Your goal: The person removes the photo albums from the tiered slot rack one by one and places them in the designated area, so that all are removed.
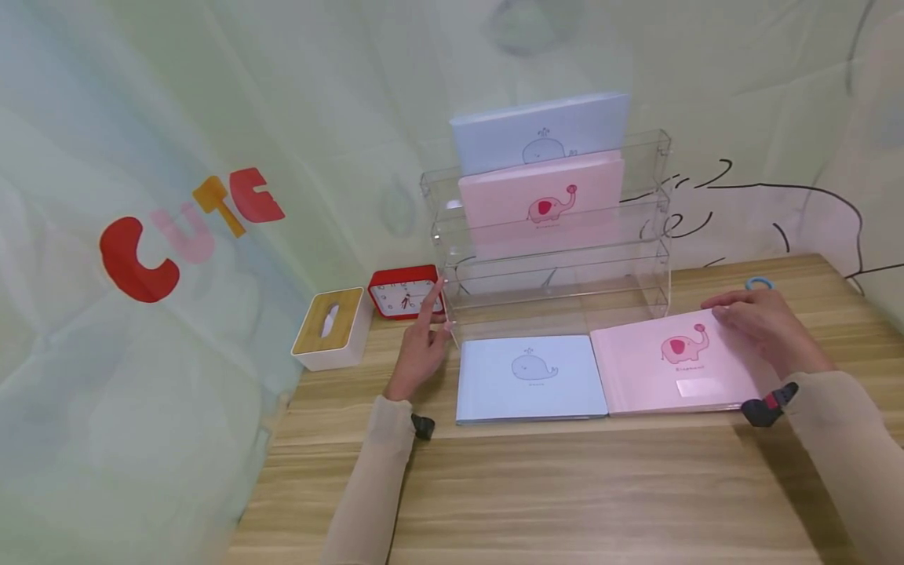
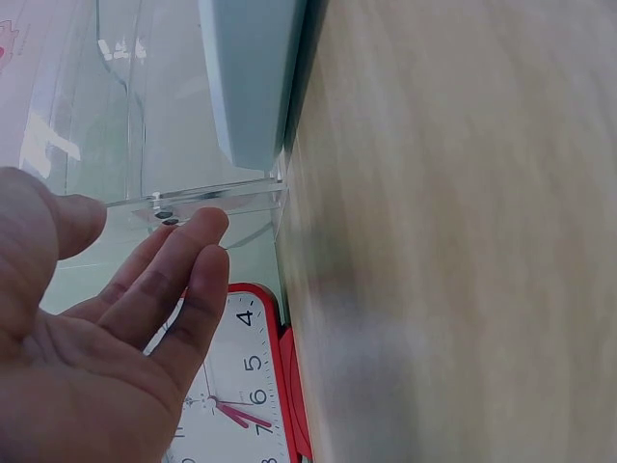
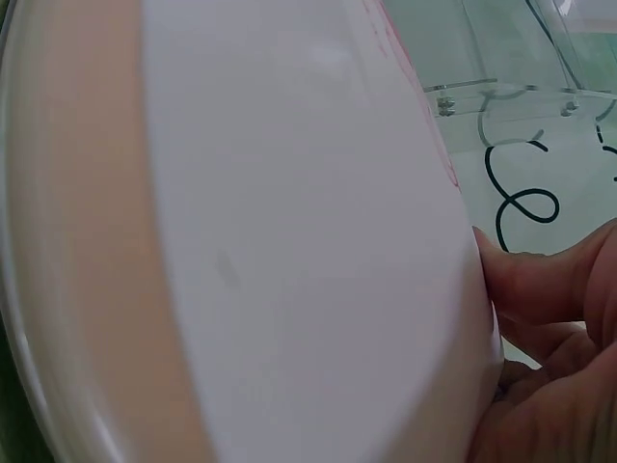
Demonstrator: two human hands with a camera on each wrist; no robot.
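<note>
We see a right hand (image 3: 569,376) grip the edge of a pale book (image 3: 308,241), a clear rack (image 3: 521,99) and black looped line (image 3: 508,200) beyond.

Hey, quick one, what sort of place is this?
Likely a home desk, perhaps a child's, though it could be staged: there's a red clock, a clear rack holding animal-covered booklets, and colourful CUTE letters behind.
</note>
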